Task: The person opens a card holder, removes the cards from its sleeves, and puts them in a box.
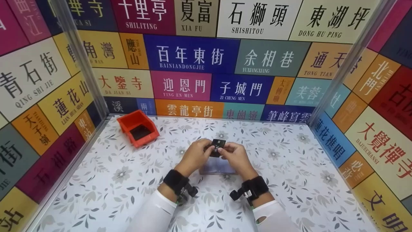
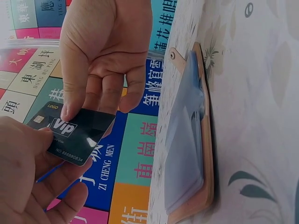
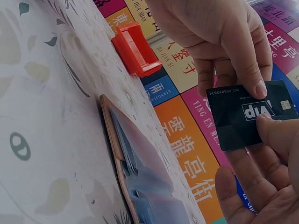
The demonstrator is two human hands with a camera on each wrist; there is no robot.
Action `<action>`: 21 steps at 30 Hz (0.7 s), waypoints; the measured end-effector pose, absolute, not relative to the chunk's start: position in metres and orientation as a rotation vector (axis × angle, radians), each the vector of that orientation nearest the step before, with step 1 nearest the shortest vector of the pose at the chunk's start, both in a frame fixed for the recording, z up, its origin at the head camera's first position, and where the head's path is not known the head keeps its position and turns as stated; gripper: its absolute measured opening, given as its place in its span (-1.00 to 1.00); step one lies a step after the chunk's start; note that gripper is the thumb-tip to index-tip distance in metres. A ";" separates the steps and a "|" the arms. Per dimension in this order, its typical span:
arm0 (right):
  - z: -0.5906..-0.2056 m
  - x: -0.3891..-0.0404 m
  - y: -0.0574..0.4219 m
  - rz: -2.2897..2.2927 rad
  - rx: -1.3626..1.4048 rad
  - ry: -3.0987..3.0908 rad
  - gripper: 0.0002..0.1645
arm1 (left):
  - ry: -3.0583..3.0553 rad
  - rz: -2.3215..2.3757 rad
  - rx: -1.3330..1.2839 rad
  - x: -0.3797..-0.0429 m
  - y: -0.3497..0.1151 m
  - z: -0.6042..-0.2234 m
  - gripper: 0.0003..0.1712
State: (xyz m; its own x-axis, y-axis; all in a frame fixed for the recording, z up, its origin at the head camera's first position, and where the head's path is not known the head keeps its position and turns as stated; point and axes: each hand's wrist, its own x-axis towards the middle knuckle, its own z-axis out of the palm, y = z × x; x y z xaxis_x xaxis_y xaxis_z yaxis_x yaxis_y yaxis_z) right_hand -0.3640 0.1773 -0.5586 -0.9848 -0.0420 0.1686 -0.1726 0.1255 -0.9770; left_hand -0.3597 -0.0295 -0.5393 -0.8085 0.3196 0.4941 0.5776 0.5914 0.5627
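Observation:
Both hands hold one black VIP bank-style card [image 1: 219,142] with a chip, raised over the table. My left hand [image 1: 197,154] pinches one side, its thumb on the printed face. From the other side my right hand [image 1: 237,156] grips the card too, thumb likewise on the face. The lettering and gold chip on the card [image 2: 96,128] show in the left wrist view. Below the hands lies a card holder [image 1: 219,167], partly hidden in the head view. In the left wrist view the holder [image 2: 184,163] has a tan cover, a snap strap and clear plastic sleeves.
At the back left of the table stands a red-orange bin [image 1: 145,141] with something flat and black inside. The table [image 1: 122,199] is covered in a leaf-and-flower print. Walls of coloured name panels [image 1: 190,58] enclose it at the back and both sides.

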 end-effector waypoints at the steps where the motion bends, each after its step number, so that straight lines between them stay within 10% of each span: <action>1: -0.559 -0.364 0.177 1.992 0.217 -2.288 -0.85 | -2.488 -1.043 -0.728 -0.360 -0.030 -0.539 -0.85; 21: -0.556 -0.361 0.192 1.216 0.190 -2.780 -0.82 | -2.242 -0.688 -0.503 -0.377 -0.074 -0.525 -0.88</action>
